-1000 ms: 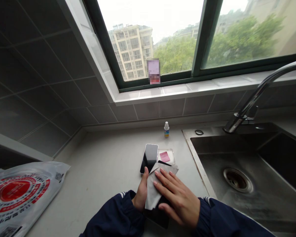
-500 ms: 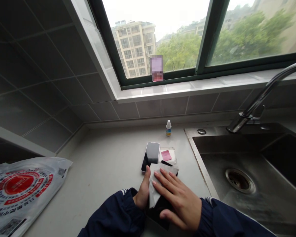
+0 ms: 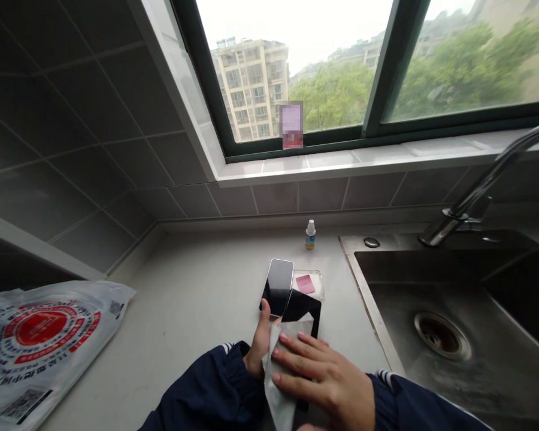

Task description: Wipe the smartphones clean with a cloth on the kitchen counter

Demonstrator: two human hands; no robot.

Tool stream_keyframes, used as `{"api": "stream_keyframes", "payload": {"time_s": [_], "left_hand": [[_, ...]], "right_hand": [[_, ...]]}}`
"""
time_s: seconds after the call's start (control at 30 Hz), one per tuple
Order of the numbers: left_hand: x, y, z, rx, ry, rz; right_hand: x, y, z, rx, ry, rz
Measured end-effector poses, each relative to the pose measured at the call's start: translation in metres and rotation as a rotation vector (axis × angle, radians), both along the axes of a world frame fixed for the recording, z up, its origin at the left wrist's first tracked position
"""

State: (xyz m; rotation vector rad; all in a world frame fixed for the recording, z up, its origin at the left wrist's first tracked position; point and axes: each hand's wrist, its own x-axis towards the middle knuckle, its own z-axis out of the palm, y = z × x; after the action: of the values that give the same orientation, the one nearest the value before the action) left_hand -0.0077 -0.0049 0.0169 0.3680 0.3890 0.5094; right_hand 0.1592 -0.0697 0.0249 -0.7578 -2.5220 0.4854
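My left hand (image 3: 259,344) is closed around the left side of a black tablet-like device (image 3: 303,303) with a glossy screen. Its thumb points up along the edge, and the other fingers are mostly hidden. A white wipe (image 3: 281,392) lies across the lower part of that screen. On the wipe rests my right hand (image 3: 326,377), fingers outstretched and flat, pressing it against the glass. Just beyond the device, a phone (image 3: 278,278) with a dark screen lies on the counter. Beside the phone is a clear case (image 3: 317,287) with a pink square packet (image 3: 305,284) on it.
A small white-capped bottle (image 3: 310,234) stands near the back of the counter (image 3: 197,287). To the right are a steel sink (image 3: 363,293) and a chrome faucet (image 3: 467,194). A white plastic bag (image 3: 58,335) with red print lies at the left, below a tiled wall.
My right hand and the wipe have slid down toward me, uncovering the upper part of the black screen. My left hand keeps its hold. The view has shifted slightly left.
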Motion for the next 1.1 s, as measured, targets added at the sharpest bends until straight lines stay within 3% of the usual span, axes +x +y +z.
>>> {"api": "stream_keyframes", "payload": {"time_s": [0.43, 0.77, 0.93, 1.1], "left_hand": [[-0.003, -0.001, 0.002, 0.075, 0.081, 0.006], [-0.004, 0.0, -0.006, 0.006, -0.106, -0.068], [-0.004, -0.005, -0.003, -0.06, -0.054, -0.011], [0.0, -0.009, 0.001, -0.076, -0.112, -0.037]], "right_hand": [[-0.005, 0.002, -0.006, 0.049, 0.035, 0.111], [-0.003, 0.0, 0.003, 0.094, 0.023, -0.074], [-0.002, 0.002, -0.002, 0.136, 0.035, -0.164], [-0.003, 0.003, -0.008, 0.182, 0.018, -0.218]]}}
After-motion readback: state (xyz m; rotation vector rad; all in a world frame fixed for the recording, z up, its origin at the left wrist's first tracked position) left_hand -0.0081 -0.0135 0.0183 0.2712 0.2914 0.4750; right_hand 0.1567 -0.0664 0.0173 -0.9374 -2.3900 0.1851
